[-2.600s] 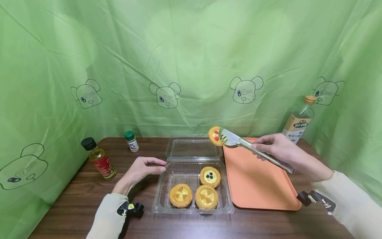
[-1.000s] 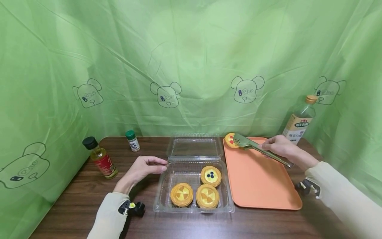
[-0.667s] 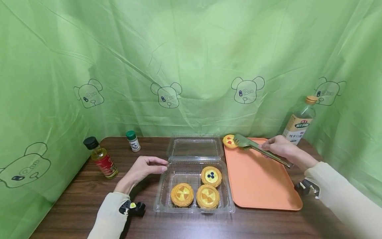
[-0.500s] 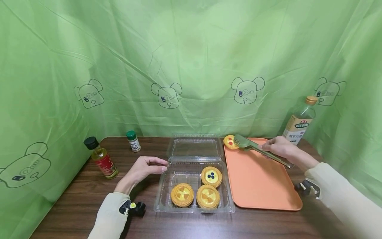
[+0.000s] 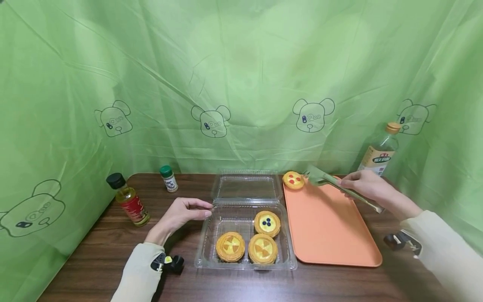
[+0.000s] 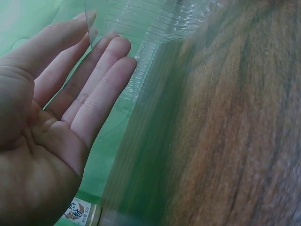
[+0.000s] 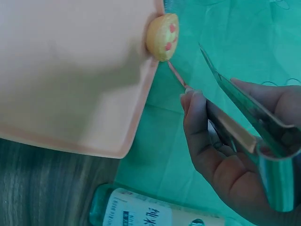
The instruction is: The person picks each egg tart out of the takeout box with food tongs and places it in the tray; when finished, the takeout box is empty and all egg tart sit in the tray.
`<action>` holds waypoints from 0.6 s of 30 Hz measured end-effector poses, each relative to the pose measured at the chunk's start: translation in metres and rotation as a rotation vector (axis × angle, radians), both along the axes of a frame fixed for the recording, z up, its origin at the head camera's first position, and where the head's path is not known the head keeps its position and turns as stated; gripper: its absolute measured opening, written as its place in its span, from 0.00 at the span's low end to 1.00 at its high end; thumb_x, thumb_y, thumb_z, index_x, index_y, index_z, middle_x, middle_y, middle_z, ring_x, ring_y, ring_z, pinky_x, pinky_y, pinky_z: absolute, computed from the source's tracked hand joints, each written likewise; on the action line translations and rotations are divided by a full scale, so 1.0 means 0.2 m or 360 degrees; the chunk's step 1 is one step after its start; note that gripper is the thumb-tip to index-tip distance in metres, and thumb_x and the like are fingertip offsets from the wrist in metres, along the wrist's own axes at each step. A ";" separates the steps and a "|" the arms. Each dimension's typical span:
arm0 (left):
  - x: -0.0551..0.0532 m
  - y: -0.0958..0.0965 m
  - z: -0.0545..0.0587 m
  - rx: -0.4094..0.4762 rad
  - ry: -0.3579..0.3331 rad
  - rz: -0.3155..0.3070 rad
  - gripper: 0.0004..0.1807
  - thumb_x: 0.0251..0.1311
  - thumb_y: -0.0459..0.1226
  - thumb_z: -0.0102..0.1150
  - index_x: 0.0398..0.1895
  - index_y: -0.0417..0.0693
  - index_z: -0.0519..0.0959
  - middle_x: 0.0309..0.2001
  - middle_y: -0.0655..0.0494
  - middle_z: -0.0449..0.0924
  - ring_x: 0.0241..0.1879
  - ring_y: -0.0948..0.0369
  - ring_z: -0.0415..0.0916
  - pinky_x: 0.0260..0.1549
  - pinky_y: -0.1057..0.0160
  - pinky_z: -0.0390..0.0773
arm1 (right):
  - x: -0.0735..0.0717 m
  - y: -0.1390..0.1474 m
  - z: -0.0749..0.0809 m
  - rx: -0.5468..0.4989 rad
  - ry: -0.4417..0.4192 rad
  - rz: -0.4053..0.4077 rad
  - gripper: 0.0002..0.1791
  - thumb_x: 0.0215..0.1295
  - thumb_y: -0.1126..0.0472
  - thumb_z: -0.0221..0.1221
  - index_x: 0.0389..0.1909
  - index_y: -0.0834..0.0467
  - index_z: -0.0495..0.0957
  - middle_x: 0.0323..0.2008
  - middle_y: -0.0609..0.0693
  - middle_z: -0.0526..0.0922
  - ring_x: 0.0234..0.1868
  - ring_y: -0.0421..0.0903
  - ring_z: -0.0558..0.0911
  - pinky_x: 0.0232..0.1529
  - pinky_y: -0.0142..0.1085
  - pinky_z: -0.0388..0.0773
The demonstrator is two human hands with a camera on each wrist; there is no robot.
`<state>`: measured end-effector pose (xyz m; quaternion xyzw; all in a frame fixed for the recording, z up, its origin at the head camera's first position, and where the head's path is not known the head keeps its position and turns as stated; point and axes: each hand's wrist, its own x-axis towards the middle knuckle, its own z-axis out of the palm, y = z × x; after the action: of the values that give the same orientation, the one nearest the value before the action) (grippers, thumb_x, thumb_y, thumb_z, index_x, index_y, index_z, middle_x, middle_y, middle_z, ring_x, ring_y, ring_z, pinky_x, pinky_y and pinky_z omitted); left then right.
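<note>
My right hand (image 5: 364, 184) holds metal tongs (image 5: 320, 176) above the back of the orange tray (image 5: 332, 226). Their arms stand spread in the right wrist view, apart from the egg tart with red pieces (image 5: 293, 180), which sits at the tray's back left corner. With thumb and index finger, my left hand (image 5: 185, 212) pinches the left rim of the clear plastic container (image 5: 203, 239); its other fingers are extended in the left wrist view. Inside lie a tart with dark berries (image 5: 267, 223) at right and two tarts with orange wedges (image 5: 230, 246) in front. The lid (image 5: 247, 186) lies folded back.
A red-labelled oil bottle (image 5: 132, 205) and a green-capped spice jar (image 5: 168, 179) stand at left. Behind my right hand is a tall glass bottle with a gold cap (image 5: 379, 155). Green cloth (image 5: 256, 84) hangs around the wooden table (image 5: 173, 277).
The red-topped tart has come down from the air onto the tray corner. The tongs have let go of it and drawn back up and right. My left hand has stayed put.
</note>
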<state>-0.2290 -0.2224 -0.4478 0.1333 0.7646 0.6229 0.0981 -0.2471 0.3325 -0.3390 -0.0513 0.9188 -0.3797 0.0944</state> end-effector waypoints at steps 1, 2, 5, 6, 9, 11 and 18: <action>0.00 0.00 0.00 0.0002 -0.0005 0.0004 0.18 0.62 0.33 0.77 0.52 0.32 0.87 0.46 0.43 0.90 0.42 0.59 0.88 0.45 0.58 0.88 | 0.01 0.00 0.01 -0.0002 0.0009 0.0007 0.23 0.80 0.57 0.59 0.55 0.77 0.81 0.32 0.51 0.89 0.30 0.45 0.87 0.31 0.36 0.84; 0.00 0.00 0.00 0.0000 -0.0006 0.0004 0.18 0.62 0.33 0.77 0.52 0.33 0.87 0.46 0.44 0.90 0.42 0.59 0.88 0.45 0.58 0.88 | 0.01 0.00 0.02 0.0000 0.0015 0.0011 0.24 0.80 0.56 0.60 0.56 0.77 0.80 0.32 0.51 0.89 0.31 0.44 0.87 0.31 0.36 0.84; 0.00 0.00 0.00 -0.0001 -0.0012 0.0014 0.17 0.61 0.33 0.78 0.52 0.34 0.88 0.46 0.45 0.90 0.42 0.58 0.89 0.45 0.58 0.88 | 0.04 -0.02 0.05 0.0048 0.0052 0.0043 0.26 0.80 0.53 0.60 0.57 0.75 0.81 0.32 0.50 0.89 0.31 0.44 0.87 0.30 0.35 0.83; 0.00 0.00 0.00 0.0002 -0.0012 0.0011 0.17 0.61 0.33 0.78 0.52 0.34 0.88 0.46 0.45 0.90 0.42 0.58 0.89 0.46 0.58 0.88 | 0.05 -0.03 0.06 0.0074 0.0065 0.0054 0.26 0.80 0.52 0.60 0.57 0.75 0.81 0.33 0.50 0.89 0.32 0.45 0.87 0.31 0.36 0.82; 0.00 0.00 0.00 0.0010 -0.0012 0.0010 0.17 0.61 0.33 0.78 0.51 0.34 0.88 0.46 0.44 0.90 0.42 0.58 0.89 0.46 0.58 0.88 | 0.08 -0.06 0.08 0.0134 0.0106 0.0092 0.26 0.80 0.51 0.61 0.57 0.73 0.82 0.33 0.49 0.89 0.32 0.46 0.87 0.31 0.36 0.82; 0.00 0.00 0.00 0.0019 -0.0014 0.0008 0.17 0.61 0.32 0.78 0.51 0.33 0.88 0.46 0.44 0.90 0.42 0.58 0.89 0.46 0.58 0.88 | 0.10 -0.09 0.10 0.0175 0.0139 0.0115 0.26 0.80 0.50 0.61 0.57 0.72 0.83 0.33 0.49 0.89 0.33 0.47 0.87 0.32 0.36 0.81; 0.00 0.00 0.00 0.0010 -0.0027 0.0020 0.17 0.61 0.33 0.78 0.51 0.35 0.88 0.46 0.46 0.91 0.42 0.58 0.89 0.46 0.58 0.88 | 0.16 -0.17 0.12 0.0280 0.0274 0.0142 0.24 0.77 0.44 0.64 0.57 0.60 0.87 0.35 0.45 0.90 0.38 0.45 0.84 0.40 0.41 0.79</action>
<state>-0.2289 -0.2223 -0.4481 0.1235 0.7625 0.6271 0.1002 -0.2143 0.2987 -0.3143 -0.1161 0.9501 -0.2874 0.0362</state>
